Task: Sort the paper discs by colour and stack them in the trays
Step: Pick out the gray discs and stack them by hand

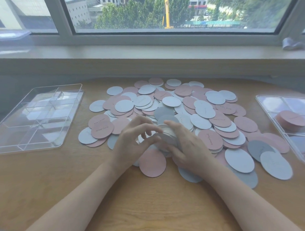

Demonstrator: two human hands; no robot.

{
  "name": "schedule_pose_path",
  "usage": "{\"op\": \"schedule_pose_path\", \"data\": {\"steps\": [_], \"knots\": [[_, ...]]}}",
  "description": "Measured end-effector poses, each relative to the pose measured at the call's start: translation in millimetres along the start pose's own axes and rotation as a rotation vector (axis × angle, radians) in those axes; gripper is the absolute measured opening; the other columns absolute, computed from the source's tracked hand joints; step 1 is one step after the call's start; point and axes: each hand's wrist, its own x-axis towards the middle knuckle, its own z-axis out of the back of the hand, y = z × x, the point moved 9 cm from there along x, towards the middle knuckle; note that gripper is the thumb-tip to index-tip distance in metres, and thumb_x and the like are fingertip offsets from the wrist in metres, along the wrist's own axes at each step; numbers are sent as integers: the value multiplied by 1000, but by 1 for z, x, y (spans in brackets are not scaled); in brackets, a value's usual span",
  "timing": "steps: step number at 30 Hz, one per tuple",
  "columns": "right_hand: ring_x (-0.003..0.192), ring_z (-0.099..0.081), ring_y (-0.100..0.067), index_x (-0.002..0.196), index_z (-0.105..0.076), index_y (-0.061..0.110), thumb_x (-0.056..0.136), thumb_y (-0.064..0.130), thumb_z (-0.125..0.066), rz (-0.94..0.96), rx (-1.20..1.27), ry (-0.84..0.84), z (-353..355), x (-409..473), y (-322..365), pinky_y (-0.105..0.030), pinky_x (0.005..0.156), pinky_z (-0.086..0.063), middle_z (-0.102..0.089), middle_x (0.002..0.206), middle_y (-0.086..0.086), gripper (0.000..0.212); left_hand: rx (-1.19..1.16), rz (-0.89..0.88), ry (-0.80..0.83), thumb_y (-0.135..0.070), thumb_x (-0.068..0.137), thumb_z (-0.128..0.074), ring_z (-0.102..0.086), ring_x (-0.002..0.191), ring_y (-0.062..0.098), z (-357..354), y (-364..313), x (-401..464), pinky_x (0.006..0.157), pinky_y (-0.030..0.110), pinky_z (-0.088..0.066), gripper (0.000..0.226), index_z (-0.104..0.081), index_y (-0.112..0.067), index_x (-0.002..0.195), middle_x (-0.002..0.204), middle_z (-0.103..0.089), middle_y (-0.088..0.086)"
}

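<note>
A wide heap of pink, white and grey paper discs (200, 115) covers the middle of the wooden table. Just above its front edge, my right hand (187, 147) grips a thick stack of pale grey-white discs (166, 135) on edge. My left hand (135, 140) pinches the near side of the same stack with curled fingers. A single pink disc (152, 163) lies below the hands. A clear divided tray (35, 118) sits at the left with nothing in it. The clear tray at the right (269, 105) holds a stack of pink discs (290, 120).
A window sill (150, 51) runs behind the table, with crumpled plastic (294, 44) at its right end. Bare wood lies between the heap and the left tray, and in front of my arms.
</note>
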Motion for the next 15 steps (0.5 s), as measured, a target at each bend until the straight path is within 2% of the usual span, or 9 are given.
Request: {"op": "schedule_pose_path", "data": {"steps": [3,5,7,11,15], "knots": [[115,-51,-12,140,-42,23,91,31,-59,-65,77,-73,10,-1,-10,-18,88,-36,-57,129,5,53,253,61,-137,-8,94,-67,-54,78,9,21,14,-3,69,19,-43,12,-72,-15,101,94,-62,-8],[111,-51,-10,140,-42,24,91,35,-57,-126,116,-101,17,-1,-18,-21,87,-37,-56,127,8,53,470,154,-193,-12,92,-68,-48,75,7,32,29,-7,67,26,-45,12,-69,-20,100,88,-60,-13],[109,-50,-9,141,-42,22,90,35,-56,-161,116,-106,19,-1,-24,-22,85,-36,-55,126,8,55,575,230,-142,-26,90,-68,-53,80,12,32,42,-9,71,36,-49,9,-67,-24,99,84,-61,-14],[112,-51,-8,141,-42,25,90,34,-60,-176,121,-94,15,-2,-25,-21,85,-36,-54,127,12,54,643,263,-7,-52,84,-61,-58,86,17,16,47,-9,76,35,-45,33,-69,-26,104,83,-60,-12],[114,-52,-10,140,-42,26,90,37,-59,-170,93,-82,13,-2,-22,-27,87,-40,-55,129,11,54,596,283,37,-51,83,-70,-60,88,16,5,44,-8,81,34,-46,40,-69,-26,113,83,-62,-14]]}}
